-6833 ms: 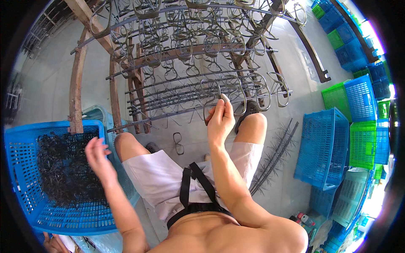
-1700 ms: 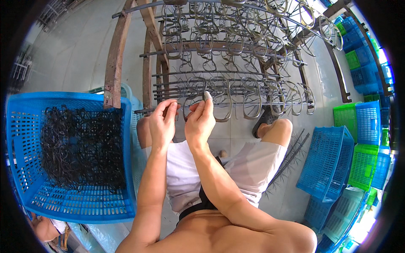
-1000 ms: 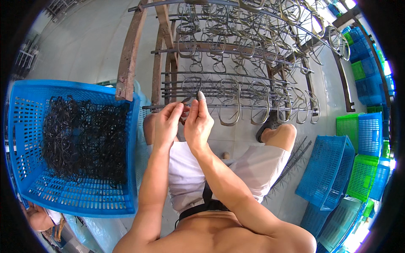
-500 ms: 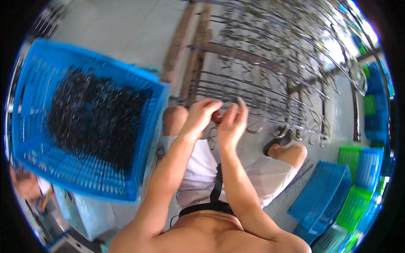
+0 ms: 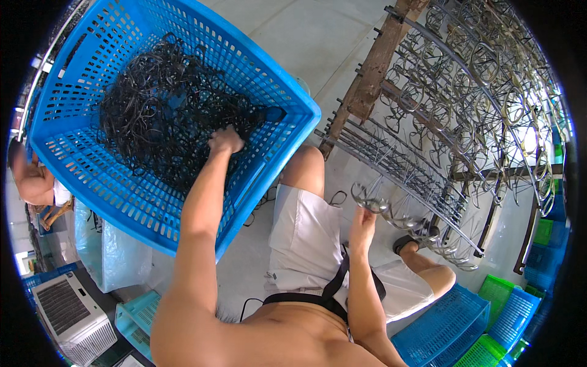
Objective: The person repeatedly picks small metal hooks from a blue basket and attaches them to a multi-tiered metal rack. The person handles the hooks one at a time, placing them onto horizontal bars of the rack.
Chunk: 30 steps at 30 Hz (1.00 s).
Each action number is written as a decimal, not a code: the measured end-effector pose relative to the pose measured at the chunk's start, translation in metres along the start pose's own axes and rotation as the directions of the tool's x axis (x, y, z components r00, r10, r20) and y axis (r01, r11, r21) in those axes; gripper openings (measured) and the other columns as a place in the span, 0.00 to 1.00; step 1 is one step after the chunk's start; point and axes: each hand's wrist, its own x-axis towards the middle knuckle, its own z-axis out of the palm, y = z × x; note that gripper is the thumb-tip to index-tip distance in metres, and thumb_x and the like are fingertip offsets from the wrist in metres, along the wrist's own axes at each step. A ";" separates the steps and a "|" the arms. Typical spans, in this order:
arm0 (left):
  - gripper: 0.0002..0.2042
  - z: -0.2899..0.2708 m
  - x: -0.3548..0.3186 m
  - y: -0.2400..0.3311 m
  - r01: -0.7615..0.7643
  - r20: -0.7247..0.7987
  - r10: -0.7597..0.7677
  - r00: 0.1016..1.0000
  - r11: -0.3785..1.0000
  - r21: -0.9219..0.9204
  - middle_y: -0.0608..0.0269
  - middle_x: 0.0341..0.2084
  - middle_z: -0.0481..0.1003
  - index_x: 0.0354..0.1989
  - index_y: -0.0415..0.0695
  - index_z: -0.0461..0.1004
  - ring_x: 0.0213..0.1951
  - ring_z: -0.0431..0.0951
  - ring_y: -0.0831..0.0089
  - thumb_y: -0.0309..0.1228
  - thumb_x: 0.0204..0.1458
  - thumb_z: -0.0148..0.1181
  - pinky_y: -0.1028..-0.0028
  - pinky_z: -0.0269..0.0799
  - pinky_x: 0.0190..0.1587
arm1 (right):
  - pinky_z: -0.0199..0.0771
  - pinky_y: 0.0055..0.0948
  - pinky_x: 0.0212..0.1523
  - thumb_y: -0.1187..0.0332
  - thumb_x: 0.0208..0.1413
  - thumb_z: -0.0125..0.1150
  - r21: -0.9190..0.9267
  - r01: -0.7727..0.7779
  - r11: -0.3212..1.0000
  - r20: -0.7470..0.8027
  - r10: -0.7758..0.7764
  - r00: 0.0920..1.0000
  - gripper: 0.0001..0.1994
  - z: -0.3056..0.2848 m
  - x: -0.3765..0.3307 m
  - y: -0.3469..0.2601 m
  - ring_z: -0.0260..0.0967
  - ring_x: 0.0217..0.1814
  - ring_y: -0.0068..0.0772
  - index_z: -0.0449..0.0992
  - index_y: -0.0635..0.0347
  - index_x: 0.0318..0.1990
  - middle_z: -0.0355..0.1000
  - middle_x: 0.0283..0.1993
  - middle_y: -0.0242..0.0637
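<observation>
My left hand (image 5: 226, 140) is down inside a big blue plastic basket (image 5: 269, 73). Its fingers are curled into a tangled heap of thin black loops (image 5: 153, 104), and the fingertips are partly buried there. In front of my lap, my right hand (image 5: 362, 229) is closed at the near end of a row of shiny grey loops (image 5: 422, 229). The row runs away to the right, slanting over my foot. The loops near the hand are blurred, and the rod or strip they seem strung on is mostly hidden.
Ahead on the right, a brown rack (image 5: 373, 73) bears metal rods (image 5: 403, 180) and many hanging loops (image 5: 483, 79). Blue crates (image 5: 443, 318) and green crates (image 5: 498, 300) stand at lower right. A grey-white vented machine (image 5: 73, 315) sits at lower left. Another person (image 5: 36, 183) is at far left.
My hands, close together before, have parted: the left went into the basket's black heap, the right stayed at the loops. The view has swung left, and the basket sits further right in it.
</observation>
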 end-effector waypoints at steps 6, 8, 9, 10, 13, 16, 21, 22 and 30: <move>0.38 0.030 0.005 -0.030 0.126 0.025 -0.124 0.992 0.984 -0.125 0.54 0.61 0.53 0.62 0.58 0.54 0.58 0.57 0.41 0.41 0.40 0.66 0.54 0.62 0.55 | 0.67 0.26 0.37 0.57 0.53 0.54 -0.232 -0.045 0.972 0.222 0.098 0.970 0.22 -0.016 0.014 0.039 0.70 0.35 0.31 0.67 0.72 0.44 0.73 0.32 0.40; 0.32 0.032 0.003 -0.025 0.097 -0.056 -0.108 0.992 0.978 -0.183 0.55 0.61 0.52 0.61 0.59 0.56 0.58 0.56 0.41 0.38 0.44 0.62 0.53 0.66 0.53 | 0.67 0.24 0.35 0.58 0.53 0.55 -0.120 -0.067 0.990 0.274 0.098 0.957 0.22 -0.019 0.012 0.036 0.69 0.33 0.26 0.67 0.74 0.44 0.73 0.31 0.37; 0.29 0.036 0.004 -0.022 0.087 -0.075 -0.101 0.992 0.982 -0.167 0.55 0.61 0.53 0.59 0.58 0.59 0.57 0.58 0.43 0.37 0.46 0.59 0.54 0.66 0.53 | 0.67 0.24 0.34 0.58 0.53 0.55 -0.023 -0.124 0.992 0.305 0.125 0.944 0.23 -0.021 0.010 0.034 0.69 0.33 0.27 0.67 0.75 0.44 0.73 0.31 0.38; 0.25 0.040 0.008 -0.019 0.078 -0.100 -0.094 0.991 0.986 -0.150 0.55 0.61 0.54 0.57 0.56 0.62 0.57 0.60 0.44 0.36 0.48 0.57 0.55 0.66 0.53 | 0.67 0.24 0.34 0.58 0.53 0.54 0.079 -0.178 0.981 0.341 0.142 0.929 0.23 -0.021 0.007 0.024 0.70 0.34 0.27 0.66 0.76 0.44 0.73 0.32 0.38; 0.16 0.067 0.057 -0.058 0.055 -0.076 -0.051 0.996 0.997 0.046 0.52 0.55 0.64 0.48 0.47 0.71 0.51 0.69 0.51 0.34 0.52 0.51 0.59 0.67 0.52 | 0.68 0.27 0.32 0.58 0.52 0.55 0.267 -0.242 0.933 0.398 0.122 0.909 0.22 -0.029 -0.006 -0.029 0.70 0.31 0.27 0.68 0.73 0.43 0.74 0.29 0.39; 0.12 0.039 0.043 -0.063 -0.160 -0.210 0.134 0.969 0.981 -0.113 0.45 0.39 0.74 0.38 0.42 0.76 0.44 0.73 0.52 0.32 0.48 0.51 0.58 0.69 0.47 | 0.67 0.30 0.27 0.58 0.51 0.57 -0.349 0.204 0.914 0.515 0.005 0.857 0.17 -0.071 -0.014 -0.072 0.68 0.22 0.29 0.72 0.68 0.29 0.70 0.21 0.43; 0.06 -0.045 -0.001 -0.056 -0.084 0.052 0.134 0.990 0.834 -0.546 0.58 0.22 0.71 0.29 0.43 0.70 0.22 0.70 0.72 0.25 0.48 0.45 0.72 0.59 0.19 | 0.68 0.40 0.29 0.58 0.53 0.55 -0.359 0.357 0.863 0.130 -0.332 0.934 0.16 -0.096 0.019 -0.107 0.70 0.28 0.48 0.72 0.64 0.25 0.70 0.24 0.47; 0.05 -0.051 -0.008 -0.054 -0.084 0.049 0.150 0.988 0.767 -0.637 0.61 0.22 0.70 0.30 0.43 0.70 0.21 0.68 0.75 0.24 0.48 0.46 0.74 0.56 0.18 | 0.68 0.40 0.28 0.57 0.54 0.54 -0.400 0.442 0.803 0.134 -0.425 0.895 0.17 -0.091 0.032 -0.105 0.70 0.28 0.47 0.72 0.63 0.25 0.70 0.24 0.47; 0.14 -0.078 -0.055 -0.065 -0.113 -0.102 0.304 0.947 0.018 -0.993 0.65 0.37 0.70 0.39 0.43 0.69 0.34 0.75 0.71 0.19 0.41 0.55 0.75 0.71 0.31 | 0.71 0.31 0.23 0.56 0.50 0.56 -0.416 0.217 0.883 0.483 0.013 0.875 0.20 -0.044 0.086 -0.072 0.70 0.17 0.35 0.75 0.69 0.22 0.71 0.18 0.43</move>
